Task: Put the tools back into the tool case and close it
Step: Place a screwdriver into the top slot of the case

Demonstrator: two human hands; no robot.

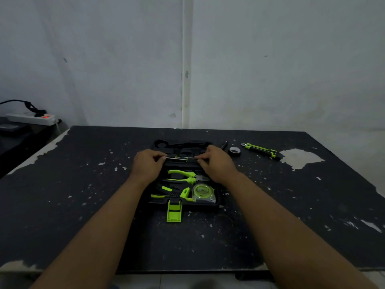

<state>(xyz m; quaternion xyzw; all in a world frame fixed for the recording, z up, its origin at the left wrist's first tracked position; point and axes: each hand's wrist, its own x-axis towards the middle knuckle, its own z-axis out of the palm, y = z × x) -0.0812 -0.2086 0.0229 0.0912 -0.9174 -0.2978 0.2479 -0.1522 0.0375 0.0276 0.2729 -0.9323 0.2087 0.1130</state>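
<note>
**Op:** Black tabletop [87,205], paint chipped, far edge close against a pale wall [270,59]. I see the tool case [217,202] open at mid-table, lid half lying flat toward the wall.

**Desk:** Hands?

**Op:** Left hand [146,163] and right hand [216,163] each pinch one end of a thin screwdriver [181,157], level across the case's middle. I cannot tell whether it touches the tray.

**Desk:** Case contents?

**Op:** Pliers [183,176], tape measure [203,192], green latch [174,211] hanging off the near edge.

**Desk:** Loose items?

**Op:** Tape roll [234,151] just right of the lid; utility knife [262,150] further right, near the far edge. Power strip [31,118] on a side surface, left.

**Desk:** Room?

**Op:** Wide bare tabletop left, right and near.
</note>
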